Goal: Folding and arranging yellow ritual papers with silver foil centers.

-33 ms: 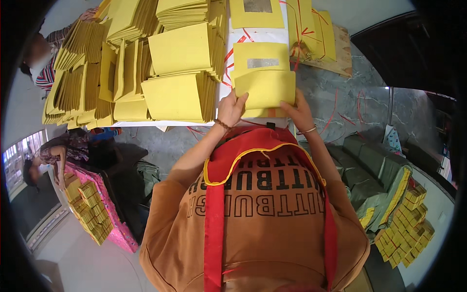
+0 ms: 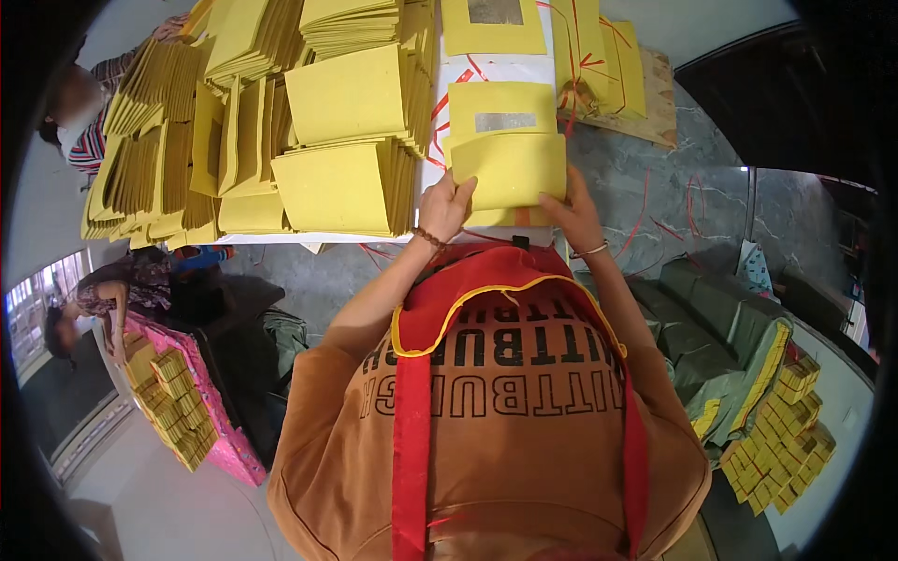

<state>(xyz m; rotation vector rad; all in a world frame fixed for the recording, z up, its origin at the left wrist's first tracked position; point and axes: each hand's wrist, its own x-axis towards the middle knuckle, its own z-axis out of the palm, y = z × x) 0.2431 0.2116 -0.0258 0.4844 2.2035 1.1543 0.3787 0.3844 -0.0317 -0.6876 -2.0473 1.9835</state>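
My left hand (image 2: 445, 206) and my right hand (image 2: 574, 217) are closed on the left and right edges of a yellow paper sheet (image 2: 511, 170), thumbs on top. Whether it is one sheet or a thin stack, I cannot tell. Beneath and just beyond it lies yellow paper with a silver-grey rectangle (image 2: 505, 122), partly covered. Farther up the white table (image 2: 510, 67) is another yellow piece (image 2: 494, 37) with a similar silver patch. Left of my hands stand large stacks of folded yellow paper (image 2: 341, 187).
Red-strapped yellow bundles (image 2: 617, 79) rest on a wooden board (image 2: 659, 103) at the far right. Red strips lie on the grey floor (image 2: 613, 201). Green-covered stacks (image 2: 692, 323) stand lower right, beside yellow bundles (image 2: 781, 435). Two people (image 2: 84, 117) work at left, near a pink-covered box (image 2: 234, 449).
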